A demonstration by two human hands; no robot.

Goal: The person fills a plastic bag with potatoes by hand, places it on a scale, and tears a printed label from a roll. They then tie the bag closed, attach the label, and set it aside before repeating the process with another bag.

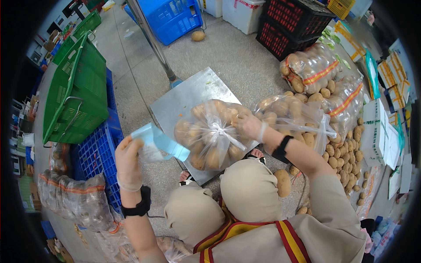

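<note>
A clear plastic bag of potatoes (209, 151), knotted at the top, rests on the metal platform (210, 83) of a floor scale in front of my knees. My right hand (249, 127), in a thin clear glove, is at the bag's upper right side, its fingers curled against the plastic; the fingertips are partly hidden. My left hand (128, 158), also gloved, pinches a light blue strip of label backing paper (164, 142) left of the bag. The strip's free end bends toward the plastic. Right beside this bag stands another tied bag of potatoes (289, 114).
Loose potatoes (346, 160) are heaped at the right, below large filled sacks (311, 65). A green crate (76, 92) sits on a blue pallet (94, 153) at the left. The scale's pole (151, 37) rises beyond the platform, near a blue crate (169, 19) and black crates (291, 28).
</note>
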